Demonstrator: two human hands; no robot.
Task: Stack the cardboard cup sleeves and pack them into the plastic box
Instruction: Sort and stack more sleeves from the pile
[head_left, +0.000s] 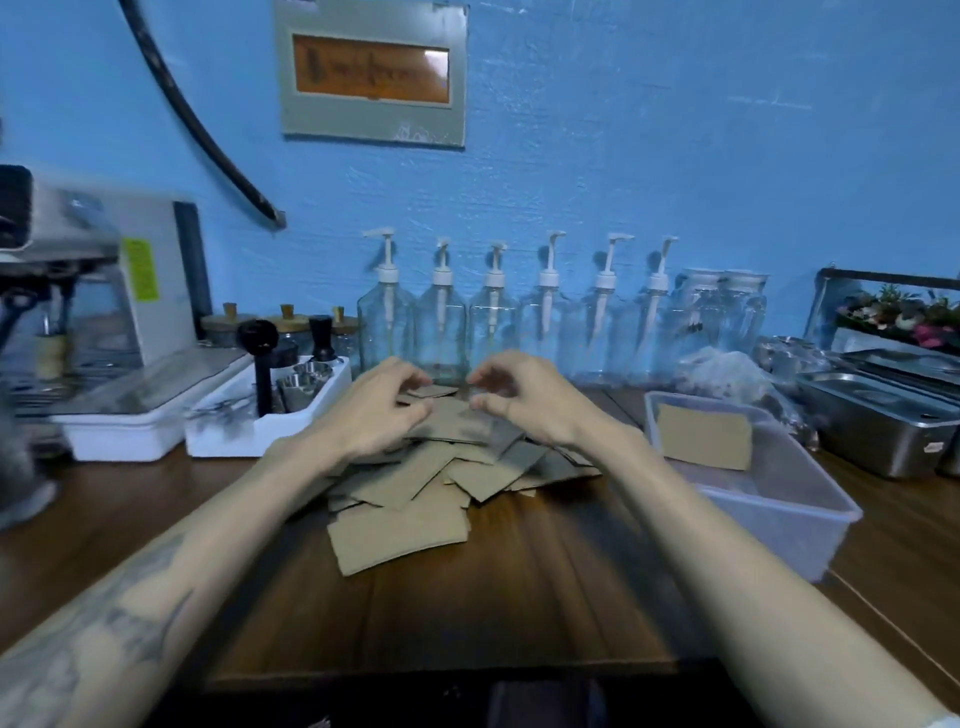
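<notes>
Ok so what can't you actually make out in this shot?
Head view only:
- How many brown cardboard cup sleeves lie in the pile: overlapped, partly under both hands.
- Whether the left hand or right hand pinches a sleeve: motion blur.
- Orange wall sign text: blurred.
- Clear plastic box contents beyond one sleeve: translucent walls.

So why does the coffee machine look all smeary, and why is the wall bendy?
Head view: the coffee machine at the left edge is motion-blurred; the wide-angle lens bows the black pipe; the orange wall sign carries a white glare patch; the cup sleeves look slightly soft.
</notes>
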